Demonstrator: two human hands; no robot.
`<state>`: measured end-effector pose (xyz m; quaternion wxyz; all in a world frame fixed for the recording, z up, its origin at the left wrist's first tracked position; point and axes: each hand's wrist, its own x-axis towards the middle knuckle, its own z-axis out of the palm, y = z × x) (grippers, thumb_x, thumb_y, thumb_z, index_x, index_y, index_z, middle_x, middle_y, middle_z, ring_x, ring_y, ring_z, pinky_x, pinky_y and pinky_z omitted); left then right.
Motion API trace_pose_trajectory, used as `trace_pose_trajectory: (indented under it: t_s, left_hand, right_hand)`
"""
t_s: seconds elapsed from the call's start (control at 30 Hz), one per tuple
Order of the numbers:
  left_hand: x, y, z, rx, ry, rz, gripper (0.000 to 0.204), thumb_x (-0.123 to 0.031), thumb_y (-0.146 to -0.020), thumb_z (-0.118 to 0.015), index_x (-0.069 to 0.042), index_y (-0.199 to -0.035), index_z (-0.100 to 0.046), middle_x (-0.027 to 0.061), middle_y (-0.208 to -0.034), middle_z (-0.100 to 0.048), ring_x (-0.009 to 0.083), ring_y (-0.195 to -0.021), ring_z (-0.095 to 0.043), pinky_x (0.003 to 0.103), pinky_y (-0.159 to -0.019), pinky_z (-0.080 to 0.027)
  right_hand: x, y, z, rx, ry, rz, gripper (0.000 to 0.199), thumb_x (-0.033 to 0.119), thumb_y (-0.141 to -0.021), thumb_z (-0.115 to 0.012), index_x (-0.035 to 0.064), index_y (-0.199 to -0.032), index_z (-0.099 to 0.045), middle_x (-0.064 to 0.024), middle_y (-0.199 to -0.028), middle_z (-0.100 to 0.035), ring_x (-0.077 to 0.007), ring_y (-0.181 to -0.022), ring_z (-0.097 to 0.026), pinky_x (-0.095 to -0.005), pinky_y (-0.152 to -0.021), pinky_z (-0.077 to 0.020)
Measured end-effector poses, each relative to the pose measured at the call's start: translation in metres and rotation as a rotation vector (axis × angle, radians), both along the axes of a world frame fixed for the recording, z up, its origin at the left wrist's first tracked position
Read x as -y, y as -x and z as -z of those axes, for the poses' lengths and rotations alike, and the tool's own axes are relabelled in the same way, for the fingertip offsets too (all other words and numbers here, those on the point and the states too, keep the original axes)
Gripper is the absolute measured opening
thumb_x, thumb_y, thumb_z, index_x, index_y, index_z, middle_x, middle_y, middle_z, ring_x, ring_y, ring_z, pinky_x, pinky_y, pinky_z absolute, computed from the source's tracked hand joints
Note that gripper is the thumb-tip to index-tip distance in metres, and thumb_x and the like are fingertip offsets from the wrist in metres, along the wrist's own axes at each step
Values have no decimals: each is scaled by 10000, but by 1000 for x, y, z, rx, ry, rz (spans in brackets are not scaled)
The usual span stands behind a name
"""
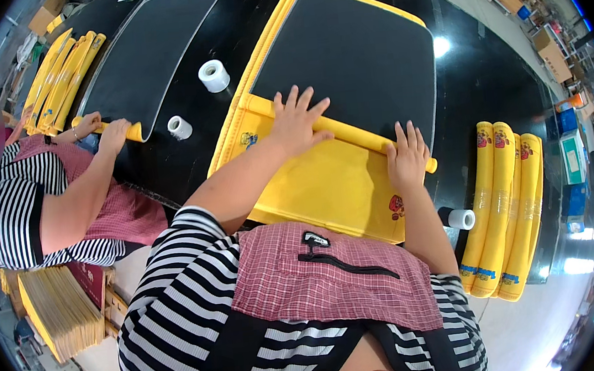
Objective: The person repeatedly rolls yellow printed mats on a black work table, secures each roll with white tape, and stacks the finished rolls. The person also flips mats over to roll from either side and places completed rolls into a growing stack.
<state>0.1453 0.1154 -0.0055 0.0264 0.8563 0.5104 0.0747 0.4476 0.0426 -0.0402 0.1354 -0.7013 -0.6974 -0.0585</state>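
A mat with its black underside up (348, 52) lies in front of me on a stack of yellow mats (337, 189). Its near edge is curled into a thin yellow roll (356, 134) that runs crosswise. My left hand (297, 127) presses on the left part of this roll, fingers spread and reaching over onto the black side. Toward the roll's right end rests my right hand (407, 160), its fingers stretched forward. Neither palm shows. Printed figures mark the yellow face of the mat below.
Taped yellow rolled mats (501, 216) lie at right beside a tape roll (463, 219). Two more tape rolls (208, 84) (174, 130) stand left. There, a co-worker's hands (115, 135) hold another black-backed mat's edge (155, 49). A stack of flat sheets (66, 311) is lower left.
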Motion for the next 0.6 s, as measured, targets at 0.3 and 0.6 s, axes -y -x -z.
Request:
trace_pose_trajectory:
  t_s: [0.3,0.6]
  left_hand:
    - [-117,-49,4,94,80,-129,548,-533,-1002,-606,-208,-1443,-585,172,-1459,-491,364,-1360,-457,552,-1102,-404]
    - [-102,-17,37,208,-217,98,382,-481,-967,-659,-100,-962,-678,96,-1085,-605,308,-1074,-585,461,-870,-477]
  right_hand:
    - [-62,-23,-4,-189,-199,-200,220,231,-856,-792,85,-961,-665,-100,-1014,-646,-369,-995,-602,-493,-858,-497]
    - [-72,-16,-15,-69,-25,-102,278,383,-970,-661,112,-1028,-663,-86,-1056,-614,-314,-1087,-574,-461,-962,-444]
